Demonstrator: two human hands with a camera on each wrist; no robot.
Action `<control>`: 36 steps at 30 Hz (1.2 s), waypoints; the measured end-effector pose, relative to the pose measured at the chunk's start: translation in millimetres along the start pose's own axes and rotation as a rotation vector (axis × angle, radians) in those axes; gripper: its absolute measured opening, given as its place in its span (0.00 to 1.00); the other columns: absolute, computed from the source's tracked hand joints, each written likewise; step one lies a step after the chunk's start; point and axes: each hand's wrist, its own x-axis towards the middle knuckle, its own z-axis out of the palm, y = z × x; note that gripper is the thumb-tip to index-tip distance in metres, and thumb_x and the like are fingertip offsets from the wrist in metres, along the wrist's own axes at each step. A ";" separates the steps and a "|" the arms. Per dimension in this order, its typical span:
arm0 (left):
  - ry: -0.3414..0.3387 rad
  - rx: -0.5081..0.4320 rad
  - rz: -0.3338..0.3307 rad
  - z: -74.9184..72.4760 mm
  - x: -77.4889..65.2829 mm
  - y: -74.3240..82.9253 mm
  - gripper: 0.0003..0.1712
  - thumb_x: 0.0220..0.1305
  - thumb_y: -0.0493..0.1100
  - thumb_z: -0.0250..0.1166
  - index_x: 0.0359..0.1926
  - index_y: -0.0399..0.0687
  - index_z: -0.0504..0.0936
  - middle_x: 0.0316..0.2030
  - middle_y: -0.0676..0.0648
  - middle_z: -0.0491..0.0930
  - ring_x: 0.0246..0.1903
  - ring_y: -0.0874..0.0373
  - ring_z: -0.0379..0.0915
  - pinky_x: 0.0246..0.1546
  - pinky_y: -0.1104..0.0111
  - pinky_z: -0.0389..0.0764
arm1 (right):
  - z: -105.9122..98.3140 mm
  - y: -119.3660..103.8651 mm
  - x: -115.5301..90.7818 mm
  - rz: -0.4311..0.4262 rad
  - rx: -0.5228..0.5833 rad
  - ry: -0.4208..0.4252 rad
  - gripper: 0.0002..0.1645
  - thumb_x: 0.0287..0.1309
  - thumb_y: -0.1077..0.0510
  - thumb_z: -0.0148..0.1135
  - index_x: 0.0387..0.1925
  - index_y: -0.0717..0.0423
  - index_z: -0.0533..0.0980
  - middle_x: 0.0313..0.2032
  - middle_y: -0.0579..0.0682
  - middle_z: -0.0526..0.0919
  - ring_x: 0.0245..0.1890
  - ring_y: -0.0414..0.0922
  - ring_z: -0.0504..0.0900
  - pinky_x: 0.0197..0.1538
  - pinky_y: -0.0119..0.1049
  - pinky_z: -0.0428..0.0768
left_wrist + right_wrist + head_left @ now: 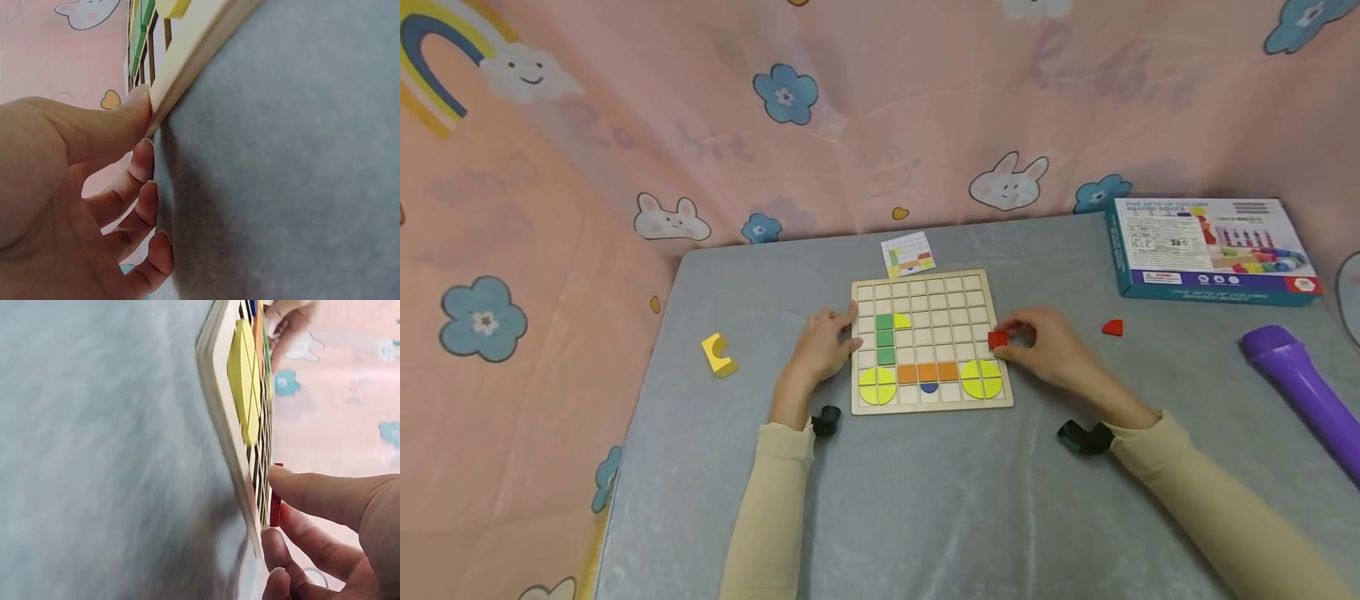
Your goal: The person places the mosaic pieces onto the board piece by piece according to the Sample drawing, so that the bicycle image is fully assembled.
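Observation:
A wooden grid board (925,342) lies on the table, bearing green squares (885,337), orange squares (927,372), yellow quarter-circles (981,380) and a blue half-circle (929,387). My left hand (820,346) holds the board's left edge, thumb (134,115) on the rim, the other fingers curled beside it. At the right edge, my right hand (1048,343) pinches a red square tile (997,339) between thumb and finger. In the right wrist view the red tile (275,506) is partly covered by the thumb. A small pattern card (908,253) lies behind the board.
A red quarter-circle piece (1113,327) lies right of the right hand. Beyond it are a boxed toy set (1213,250) and a purple microphone-shaped object (1303,396). On the left sits a yellow arch block (719,356). A pink patterned curtain (880,117) borders the table's back.

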 end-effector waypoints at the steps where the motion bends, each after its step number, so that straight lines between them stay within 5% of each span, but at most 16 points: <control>1: 0.000 0.002 0.002 0.1 0.2 0.2 0.40 0.79 0.48 0.63 0.84 0.58 0.57 0.69 0.37 0.70 0.65 0.42 0.64 0.67 0.49 0.69 | 2.1 -1.3 1.6 -0.003 -0.003 -0.012 0.21 0.62 0.58 0.76 0.54 0.62 0.84 0.48 0.61 0.84 0.47 0.56 0.73 0.50 0.46 0.71; 8: 0.001 0.001 0.009 0.3 1.0 -0.4 0.40 0.79 0.48 0.63 0.84 0.58 0.57 0.67 0.37 0.71 0.63 0.43 0.65 0.64 0.50 0.70 | 9.7 -9.7 5.4 -0.002 0.019 -0.059 0.16 0.65 0.60 0.74 0.53 0.61 0.86 0.49 0.61 0.84 0.49 0.56 0.73 0.51 0.47 0.72; 17: -0.002 -0.007 0.015 -0.2 -1.6 0.6 0.40 0.79 0.47 0.63 0.84 0.57 0.57 0.68 0.36 0.71 0.63 0.42 0.65 0.66 0.49 0.69 | 11.5 -9.8 4.9 -0.014 0.037 -0.020 0.16 0.65 0.63 0.72 0.53 0.63 0.86 0.46 0.61 0.82 0.46 0.56 0.72 0.48 0.45 0.68; 26: 0.000 -0.017 0.007 -0.2 -1.4 1.4 0.40 0.79 0.47 0.63 0.84 0.57 0.58 0.67 0.36 0.71 0.64 0.42 0.64 0.66 0.49 0.69 | -33.4 36.5 -5.4 0.124 -0.041 0.058 0.19 0.69 0.62 0.68 0.57 0.69 0.80 0.60 0.72 0.76 0.56 0.66 0.72 0.61 0.65 0.71; 36: 0.001 -0.017 0.007 -0.2 -1.0 0.5 0.39 0.79 0.47 0.63 0.84 0.57 0.58 0.68 0.36 0.71 0.65 0.41 0.64 0.68 0.49 0.68 | -75.8 89.2 -27.0 0.229 -0.087 0.063 0.22 0.71 0.62 0.65 0.60 0.72 0.76 0.54 0.74 0.72 0.51 0.66 0.69 0.51 0.60 0.71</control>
